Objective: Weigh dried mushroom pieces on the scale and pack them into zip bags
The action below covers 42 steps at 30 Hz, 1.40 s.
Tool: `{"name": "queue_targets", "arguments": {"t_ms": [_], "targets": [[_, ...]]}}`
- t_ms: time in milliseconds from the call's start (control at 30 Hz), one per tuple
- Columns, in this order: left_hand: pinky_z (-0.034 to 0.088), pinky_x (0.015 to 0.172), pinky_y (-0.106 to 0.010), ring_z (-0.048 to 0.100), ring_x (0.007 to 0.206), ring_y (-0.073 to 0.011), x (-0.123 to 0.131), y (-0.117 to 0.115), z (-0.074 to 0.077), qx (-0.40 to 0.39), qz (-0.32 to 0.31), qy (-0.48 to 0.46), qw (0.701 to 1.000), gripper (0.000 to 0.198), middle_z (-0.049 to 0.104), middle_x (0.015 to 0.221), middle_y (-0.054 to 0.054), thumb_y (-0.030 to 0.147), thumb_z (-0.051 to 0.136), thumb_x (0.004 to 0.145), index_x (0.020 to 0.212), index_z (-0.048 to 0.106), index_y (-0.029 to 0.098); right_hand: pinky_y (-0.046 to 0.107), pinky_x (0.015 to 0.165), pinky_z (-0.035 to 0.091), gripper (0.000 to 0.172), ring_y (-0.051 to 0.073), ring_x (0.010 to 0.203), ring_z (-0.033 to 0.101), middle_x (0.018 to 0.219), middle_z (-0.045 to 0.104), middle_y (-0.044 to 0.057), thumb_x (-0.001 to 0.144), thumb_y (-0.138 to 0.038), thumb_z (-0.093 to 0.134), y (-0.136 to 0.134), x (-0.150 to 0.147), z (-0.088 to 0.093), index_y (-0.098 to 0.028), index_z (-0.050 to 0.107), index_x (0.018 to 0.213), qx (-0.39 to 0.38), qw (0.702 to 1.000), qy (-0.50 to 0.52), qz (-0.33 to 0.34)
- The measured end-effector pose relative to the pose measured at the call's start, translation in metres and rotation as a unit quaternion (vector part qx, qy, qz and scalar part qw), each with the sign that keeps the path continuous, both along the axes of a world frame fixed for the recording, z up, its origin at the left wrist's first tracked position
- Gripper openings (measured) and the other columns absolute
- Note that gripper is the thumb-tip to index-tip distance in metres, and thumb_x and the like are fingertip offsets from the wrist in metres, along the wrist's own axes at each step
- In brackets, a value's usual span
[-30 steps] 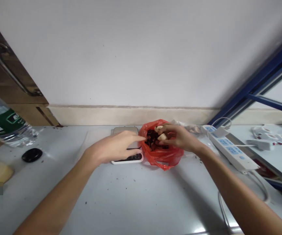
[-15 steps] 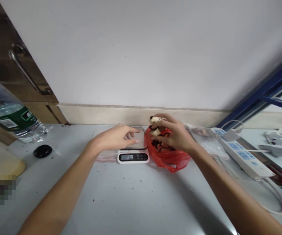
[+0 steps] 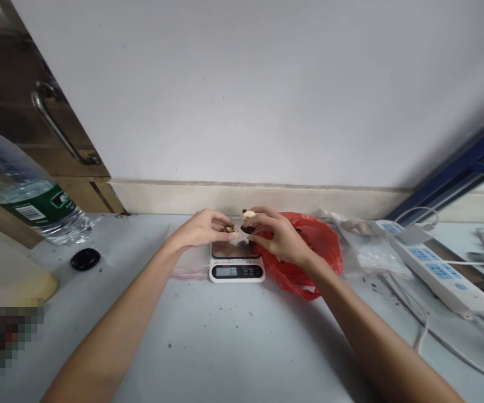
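Above the metal plate of a small white digital scale [image 3: 236, 272], both hands are close together. My left hand [image 3: 208, 228] pinches a small pale-and-brown piece [image 3: 230, 229] between thumb and fingers. In my right hand [image 3: 273, 230] are pale and dark pieces [image 3: 249, 214], gripped at the fingertips; they look like dried mushroom, though I cannot be sure. The right wrist passes over an open red plastic bag [image 3: 319, 246] right of the scale. What lies in the bag is mostly hidden. The scale's display seems to read zero.
A large water bottle [image 3: 36, 196] and a round black object [image 3: 85, 259] are at the left. Clear plastic bags [image 3: 371, 246], a white power strip [image 3: 438, 268] and cables lie at the right. A wall rises behind.
My right hand has moved left from the red bag to over the scale, with the pieces in it. My left hand, empty before, now holds a piece. The view has shifted slightly.
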<state>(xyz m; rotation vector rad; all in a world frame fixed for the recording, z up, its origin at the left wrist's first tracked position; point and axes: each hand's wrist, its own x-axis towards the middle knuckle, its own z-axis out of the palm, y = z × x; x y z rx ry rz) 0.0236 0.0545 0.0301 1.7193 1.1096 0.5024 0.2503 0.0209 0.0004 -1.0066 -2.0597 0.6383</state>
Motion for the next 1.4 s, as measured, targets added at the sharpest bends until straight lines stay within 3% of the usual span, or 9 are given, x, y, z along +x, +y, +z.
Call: {"name": "queue_targets", "arguments": {"t_ms": [167,333,500,600,700,800,1000,1233,1400], "targets": [[0.052,0.101,-0.041,0.071,0.107,-0.0255,-0.005,0.005,-0.004,0.082,-0.023,0.041,0.996,0.034,0.076,0.119,-0.01,0.019,0.074,0.071,0.105,0.072,0.016,0.039,0.084,0.063,0.027,0.019,0.094,0.071,0.13,0.062,0.012,0.084,-0.008,0.058,0.004,-0.003,-0.006,-0.02,0.071,0.105,-0.028,1.0,-0.011,-0.003],[0.053,0.1,-0.04,0.071,0.11,-0.0277,-0.009,0.008,-0.006,0.112,-0.013,0.09,0.989,0.041,0.076,0.121,-0.009,0.018,0.075,0.066,0.107,0.074,0.019,0.035,0.079,0.059,0.016,0.019,0.088,0.07,0.102,0.07,0.009,0.091,-0.013,0.056,0.003,-0.003,-0.002,-0.02,0.07,0.091,0.012,1.0,-0.018,0.022],[0.055,0.097,-0.039,0.07,0.114,-0.0295,-0.013,0.007,-0.001,0.085,-0.03,0.104,0.99,0.057,0.073,0.129,-0.01,0.02,0.077,0.061,0.118,0.072,0.019,0.035,0.08,0.057,0.019,0.02,0.092,0.07,0.11,0.072,0.01,0.093,-0.017,0.052,0.005,-0.001,0.013,-0.021,0.07,0.094,0.027,1.0,-0.002,0.016],[0.056,0.094,-0.037,0.07,0.114,-0.029,-0.021,0.005,0.007,0.103,-0.038,0.132,0.985,0.058,0.07,0.135,-0.01,0.031,0.076,0.067,0.124,0.07,0.022,0.037,0.085,0.057,0.021,0.022,0.1,0.07,0.113,0.073,0.01,0.096,-0.022,0.049,0.01,0.002,0.028,-0.022,0.07,0.096,0.024,1.0,-0.001,0.008],[0.056,0.093,-0.034,0.068,0.117,-0.0277,-0.033,0.005,0.018,0.121,-0.041,0.175,0.976,0.062,0.066,0.141,-0.01,0.044,0.071,0.074,0.132,0.066,0.021,0.033,0.074,0.058,0.021,0.018,0.082,0.07,0.108,0.073,0.007,0.098,-0.03,0.049,0.014,0.004,0.045,-0.022,0.068,0.098,-0.012,1.0,0.014,0.012],[0.054,0.093,-0.031,0.067,0.121,-0.026,-0.048,0.003,0.029,0.118,-0.069,0.23,0.964,0.064,0.066,0.142,-0.008,0.047,0.067,0.078,0.138,0.061,0.025,0.03,0.065,0.057,0.022,0.012,0.062,0.065,0.104,0.071,0.004,0.099,-0.033,0.049,0.016,0.004,0.057,-0.023,0.066,0.108,-0.042,0.999,0.032,0.001],[0.052,0.095,-0.03,0.064,0.126,-0.0256,-0.065,-0.001,0.039,0.099,-0.096,0.313,0.94,0.071,0.069,0.137,-0.009,0.051,0.061,0.082,0.148,0.052,0.027,0.029,0.064,0.056,0.045,0.015,0.067,0.067,0.095,0.069,0.003,0.096,-0.03,0.054,0.014,0.007,0.063,-0.024,0.055,0.14,-0.06,0.998,-0.006,-0.011],[0.05,0.1,-0.032,0.065,0.124,-0.0251,-0.062,-0.002,0.041,0.09,-0.101,0.345,0.929,0.078,0.068,0.138,-0.01,0.052,0.058,0.08,0.152,0.047,0.025,0.031,0.071,0.055,0.028,0.018,0.077,0.069,0.095,0.077,0.006,0.093,-0.036,0.06,0.01,0.009,0.072,-0.019,0.072,0.113,-0.052,0.993,-0.105,-0.009],[0.049,0.1,-0.033,0.065,0.123,-0.0264,-0.054,-0.005,0.043,0.083,-0.107,0.36,0.923,0.078,0.067,0.139,-0.009,0.054,0.057,0.08,0.153,0.046,0.028,0.026,0.069,0.05,0.014,0.016,0.077,0.067,0.091,0.077,0.004,0.089,-0.023,0.065,0.012,-0.006,0.064,-0.021,0.075,0.099,-0.096,0.974,-0.206,-0.019]]}}
